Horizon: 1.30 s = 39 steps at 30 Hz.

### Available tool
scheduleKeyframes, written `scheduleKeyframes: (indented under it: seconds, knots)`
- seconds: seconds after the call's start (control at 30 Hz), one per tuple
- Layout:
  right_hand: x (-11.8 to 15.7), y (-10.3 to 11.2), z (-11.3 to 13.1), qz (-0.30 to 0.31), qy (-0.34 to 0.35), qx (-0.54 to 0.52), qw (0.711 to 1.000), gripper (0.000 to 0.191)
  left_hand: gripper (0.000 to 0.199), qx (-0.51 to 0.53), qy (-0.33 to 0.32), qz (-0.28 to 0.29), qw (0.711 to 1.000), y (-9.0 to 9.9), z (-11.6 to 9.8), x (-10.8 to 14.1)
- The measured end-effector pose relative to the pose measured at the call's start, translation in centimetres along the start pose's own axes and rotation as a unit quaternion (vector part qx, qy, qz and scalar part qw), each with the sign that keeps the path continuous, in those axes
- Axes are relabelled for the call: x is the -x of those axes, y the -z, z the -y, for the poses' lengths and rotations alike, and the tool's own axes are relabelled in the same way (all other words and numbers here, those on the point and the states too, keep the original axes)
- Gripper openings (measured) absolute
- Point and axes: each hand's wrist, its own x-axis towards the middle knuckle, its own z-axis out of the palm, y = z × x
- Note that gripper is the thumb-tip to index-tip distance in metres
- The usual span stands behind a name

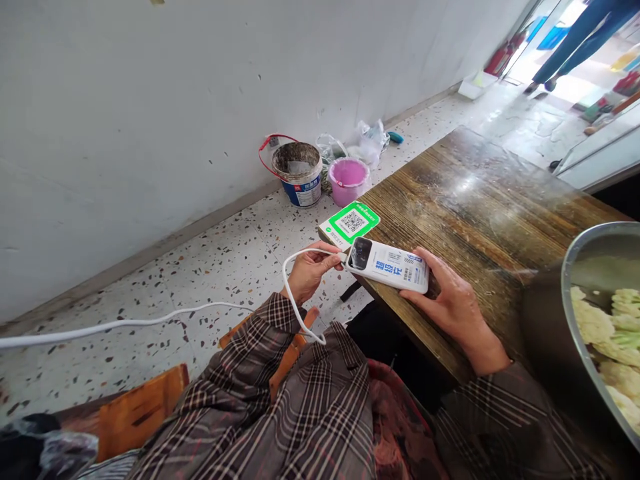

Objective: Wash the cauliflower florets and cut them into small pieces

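A white power bank (395, 268) with a dark display and blue print lies tilted above the near corner of the wooden table (450, 193). My right hand (453, 303) grips its right end between thumb and fingers. At its left end, my left hand (311, 270) pinches the plug of a white cable (294, 293); the plug meets the power bank's end, though whether it is inserted cannot be made out. The cable loops down over my left sleeve. Just behind the power bank, a green and white QR code card (351, 222) sits at the table's corner.
A large metal pot (550, 313) of cauliflower stands at the right. On the floor by the wall are a blue and white bucket (303, 183), a pink bucket (349, 181) and plastic bags (369, 143). A person's legs (580, 47) show near the doorway. Another white cable (125, 323) crosses the left.
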Motion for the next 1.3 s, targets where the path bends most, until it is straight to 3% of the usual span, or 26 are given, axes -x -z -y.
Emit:
scheduleKeyframes:
  seconds: [0.27,0.63,1.3]
  knots:
    - [-0.1,0.0,0.2,-0.006,0.007,-0.024,1.000,0.075,0.023,-0.001,0.021,0.012,1.000,-0.1,-0.3,0.2]
    - [-0.4,0.6,1.2,-0.046,0.094,0.013,0.994,0.068,0.031,0.040,0.033,0.016,0.999,-0.1,-0.2,2.6]
    - [-0.3,0.1,0.4,-0.047,0.080,-0.012,0.996,0.078,0.032,0.057,0.020,-0.026,0.998,-1.1,-0.4,2.2]
